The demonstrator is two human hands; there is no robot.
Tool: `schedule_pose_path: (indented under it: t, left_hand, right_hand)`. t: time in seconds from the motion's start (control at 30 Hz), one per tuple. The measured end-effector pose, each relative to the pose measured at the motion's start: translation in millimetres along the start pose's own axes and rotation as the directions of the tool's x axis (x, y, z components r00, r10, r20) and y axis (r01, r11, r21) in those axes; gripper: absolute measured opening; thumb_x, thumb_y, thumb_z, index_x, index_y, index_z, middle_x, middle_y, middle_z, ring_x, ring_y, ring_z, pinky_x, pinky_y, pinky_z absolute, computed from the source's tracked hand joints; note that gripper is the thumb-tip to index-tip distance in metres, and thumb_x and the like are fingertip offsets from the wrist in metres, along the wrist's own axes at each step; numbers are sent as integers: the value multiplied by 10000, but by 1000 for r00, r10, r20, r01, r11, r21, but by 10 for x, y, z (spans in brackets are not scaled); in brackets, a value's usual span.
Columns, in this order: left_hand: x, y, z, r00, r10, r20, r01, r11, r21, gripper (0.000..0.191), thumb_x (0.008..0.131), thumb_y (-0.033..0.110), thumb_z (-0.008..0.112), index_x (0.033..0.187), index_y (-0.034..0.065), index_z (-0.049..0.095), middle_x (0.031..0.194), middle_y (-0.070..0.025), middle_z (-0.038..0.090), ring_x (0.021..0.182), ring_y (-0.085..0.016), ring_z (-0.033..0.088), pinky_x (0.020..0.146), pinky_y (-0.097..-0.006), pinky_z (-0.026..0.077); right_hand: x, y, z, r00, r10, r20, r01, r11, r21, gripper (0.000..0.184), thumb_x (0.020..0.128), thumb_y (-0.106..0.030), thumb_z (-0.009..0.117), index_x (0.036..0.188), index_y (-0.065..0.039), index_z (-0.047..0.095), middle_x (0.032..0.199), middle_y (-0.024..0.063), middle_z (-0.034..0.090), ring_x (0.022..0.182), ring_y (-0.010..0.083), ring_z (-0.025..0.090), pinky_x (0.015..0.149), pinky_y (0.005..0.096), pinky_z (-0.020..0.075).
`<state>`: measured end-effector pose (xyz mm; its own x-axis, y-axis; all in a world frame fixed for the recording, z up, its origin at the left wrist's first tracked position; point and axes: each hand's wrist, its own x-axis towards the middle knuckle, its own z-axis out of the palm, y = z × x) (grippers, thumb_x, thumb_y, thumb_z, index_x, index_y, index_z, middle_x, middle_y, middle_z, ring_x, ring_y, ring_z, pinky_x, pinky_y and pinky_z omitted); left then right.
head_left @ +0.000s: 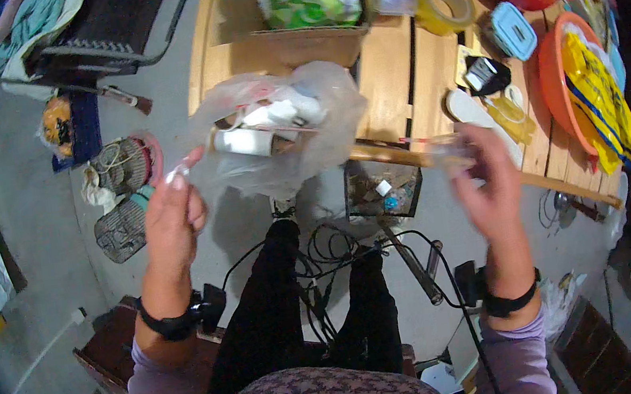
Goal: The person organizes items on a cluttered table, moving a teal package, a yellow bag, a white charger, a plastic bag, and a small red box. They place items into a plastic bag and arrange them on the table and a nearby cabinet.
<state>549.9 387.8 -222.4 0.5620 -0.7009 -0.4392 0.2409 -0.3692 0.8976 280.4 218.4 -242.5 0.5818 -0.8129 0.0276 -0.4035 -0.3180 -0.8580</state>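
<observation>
A translucent plastic bag lies spread at the near edge of the slatted wooden table, with white objects and a white cylinder inside. My left hand is just left of the bag, thumb and forefinger pinching the bag's thin edge, as far as the blur shows. Over the table's near edge, my right hand holds a small clear item, blurred, with a thin reddish tip pointing left. Beside that hand lie a white insole-shaped piece and a yellowish clear packet.
A cardboard box with green packs stands beyond the bag. Tape rolls, a blue-lidded container and an orange basin are to the right. Below are a bin, looped black cables and my legs.
</observation>
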Motion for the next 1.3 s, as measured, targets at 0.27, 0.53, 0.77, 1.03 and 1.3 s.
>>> schedule_pose_path:
  t: [0.27,0.53,0.77,1.03,1.3]
  left_hand:
    - [93,64,-124,998,-13,67,14,1000,-23,333,816,244,364,1034,5,443,466,64,270,405,-27,235,386,-167,179]
    - [111,-18,-229,990,-68,122,80,992,-95,312,817,185,341,1051,-2,427,464,70,266,394,-22,226,376,-172,167]
    - [129,-39,-277,995,-38,93,47,994,-101,313,818,175,341,1040,-29,424,465,64,254,393,-25,220,377,-180,170]
    - [180,-64,-312,996,0,88,19,976,-218,350,804,229,393,1019,-45,428,461,63,229,379,-35,196,374,-187,162]
    - [122,-55,-246,1000,25,-18,-28,986,-163,342,814,215,381,1036,-44,406,435,59,214,359,-37,185,362,-180,166]
  right_hand:
    - [612,-791,1359,888,-357,291,372,928,2,347,617,-82,556,954,-92,473,823,103,481,692,259,515,562,309,445]
    - [714,-291,2002,943,-116,312,214,928,-305,284,663,-107,482,947,-95,479,852,105,485,786,285,493,668,340,419]
    - [697,-186,2041,808,-271,523,589,405,-700,261,694,-127,455,945,-60,478,919,127,487,889,271,460,731,337,393]
    - [610,91,512,928,-264,261,216,956,199,121,617,-106,559,730,-63,550,633,70,523,604,204,516,559,271,423]
    - [319,1914,-865,825,395,-403,-565,574,-593,318,602,-77,583,901,-20,489,852,166,527,795,267,522,682,341,419]
